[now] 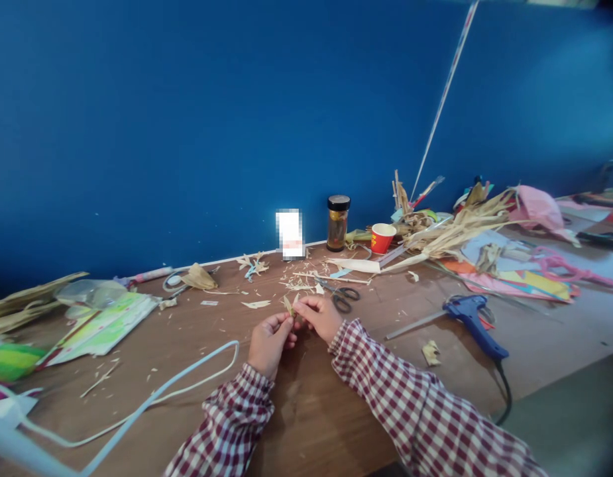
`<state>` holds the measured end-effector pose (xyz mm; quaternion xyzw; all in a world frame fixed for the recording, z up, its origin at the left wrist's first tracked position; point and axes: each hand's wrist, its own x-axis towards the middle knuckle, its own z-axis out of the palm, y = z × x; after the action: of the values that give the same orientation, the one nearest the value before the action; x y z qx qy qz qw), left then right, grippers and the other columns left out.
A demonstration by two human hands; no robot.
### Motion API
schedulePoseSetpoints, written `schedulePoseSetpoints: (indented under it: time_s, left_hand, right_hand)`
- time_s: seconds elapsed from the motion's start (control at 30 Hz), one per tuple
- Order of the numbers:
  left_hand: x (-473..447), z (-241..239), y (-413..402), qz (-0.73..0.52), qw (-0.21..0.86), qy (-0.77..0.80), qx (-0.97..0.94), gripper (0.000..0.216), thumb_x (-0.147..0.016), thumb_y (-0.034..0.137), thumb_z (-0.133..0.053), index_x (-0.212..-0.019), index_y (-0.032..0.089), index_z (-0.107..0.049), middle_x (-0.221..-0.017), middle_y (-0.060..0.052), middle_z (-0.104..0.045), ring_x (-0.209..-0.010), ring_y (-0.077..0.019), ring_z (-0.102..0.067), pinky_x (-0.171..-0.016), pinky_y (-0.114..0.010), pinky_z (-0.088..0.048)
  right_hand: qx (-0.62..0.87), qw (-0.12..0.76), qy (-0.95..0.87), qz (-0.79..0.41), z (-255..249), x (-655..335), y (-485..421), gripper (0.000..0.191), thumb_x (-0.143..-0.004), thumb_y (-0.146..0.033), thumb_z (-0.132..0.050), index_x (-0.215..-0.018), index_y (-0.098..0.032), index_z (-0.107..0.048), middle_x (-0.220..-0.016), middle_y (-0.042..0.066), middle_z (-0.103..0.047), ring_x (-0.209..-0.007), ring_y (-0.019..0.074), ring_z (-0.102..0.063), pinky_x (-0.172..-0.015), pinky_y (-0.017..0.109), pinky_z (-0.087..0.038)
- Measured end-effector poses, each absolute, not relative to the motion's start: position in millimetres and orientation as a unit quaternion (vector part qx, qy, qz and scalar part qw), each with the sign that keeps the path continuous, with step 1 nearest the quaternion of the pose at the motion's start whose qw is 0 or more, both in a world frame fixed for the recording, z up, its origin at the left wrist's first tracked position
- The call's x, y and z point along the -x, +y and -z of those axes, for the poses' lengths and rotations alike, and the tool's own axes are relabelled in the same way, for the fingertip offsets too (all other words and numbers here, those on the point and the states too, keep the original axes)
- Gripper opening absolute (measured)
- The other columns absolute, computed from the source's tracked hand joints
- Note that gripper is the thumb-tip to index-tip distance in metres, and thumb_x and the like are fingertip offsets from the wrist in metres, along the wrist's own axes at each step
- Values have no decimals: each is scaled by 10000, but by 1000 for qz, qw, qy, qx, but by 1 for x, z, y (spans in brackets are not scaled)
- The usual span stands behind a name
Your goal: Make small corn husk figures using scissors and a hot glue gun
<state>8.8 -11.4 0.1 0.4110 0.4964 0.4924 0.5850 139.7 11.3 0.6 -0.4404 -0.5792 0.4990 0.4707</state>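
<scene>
Both hands meet over the middle of the table, pinching small pale pieces of dried corn husk (289, 306) between thumbs and fingertips. My left hand (269, 343) grips from the near left, its fingers curled in. From the right, my right hand (321, 317) has its thumb and forefinger closed at the same spot. The fingers partly cover the husk, so its lower end is hidden. Just beyond my right hand lie dark-handled scissors (346, 298). Thin husk shreds (299, 286) are scattered past the fingertips, with a flat husk strip (256, 304) to the left.
A blue glue gun (472, 321) lies at right, its cord running off the near edge. Behind stand a lidded jar (337, 225) and a red paper cup (382, 240). Dried husks (465, 225) pile at back right. A white cable (187, 371) loops at left.
</scene>
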Motion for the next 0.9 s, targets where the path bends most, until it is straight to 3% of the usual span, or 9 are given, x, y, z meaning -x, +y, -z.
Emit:
schedulePoseSetpoints:
  time_s: [0.17,0.37,0.47,0.63,0.83,0.9]
  left_hand:
    - [-9,-1,-12,-497,583,493,-413,291,-596,331,-675,-768,103,-617,-610,-16,-624,-426,-49,-482,-392,-155,-378]
    - [-9,-2,-13,-502,578,493,-414,276,-620,336,-658,-776,115,-605,-604,-5,-624,-384,-35,-433,-353,-148,-324]
    - [-7,-7,-13,-511,576,493,-404,275,-625,339,-656,-778,117,-601,-619,-1,-621,-346,-20,-382,-323,-146,-287]
    - [-4,-15,-15,-529,604,473,-363,242,-610,295,-680,-758,117,-607,-436,68,-484,-324,-14,-335,-303,-121,-240]
    - [2,-19,-12,-519,701,418,-254,154,-633,182,-660,-768,123,-614,-731,-8,-611,-342,32,-329,-287,-81,-238]
    - [4,-19,-10,-517,713,412,-234,124,-664,161,-629,-782,126,-617,-747,-14,-610,-339,38,-325,-286,-71,-241]
  right_hand:
    - [432,474,-584,-498,0,-139,11,271,-759,-407,-520,-726,-155,-614,-500,-39,-463,-426,59,-384,-397,178,-304]
    - [453,512,-540,-491,0,-137,11,263,-762,-357,-514,-921,-157,-577,-655,-5,-526,-499,82,-448,-393,180,-342]
    - [472,549,-549,-418,-6,-137,6,177,-774,-292,-501,-882,-156,-539,-624,-17,-513,-515,91,-459,-457,201,-382]
    - [457,547,-655,-252,-16,-133,-9,99,-793,-228,-474,-808,-172,-555,-725,13,-551,-609,111,-489,-563,229,-401]
    - [447,513,-693,-238,-15,-132,-10,129,-798,-226,-469,-824,-170,-582,-770,33,-573,-637,122,-505,-599,241,-415]
    - [450,505,-689,-261,-13,-132,-9,154,-808,-258,-464,-811,-167,-588,-749,30,-584,-618,117,-504,-580,232,-412]
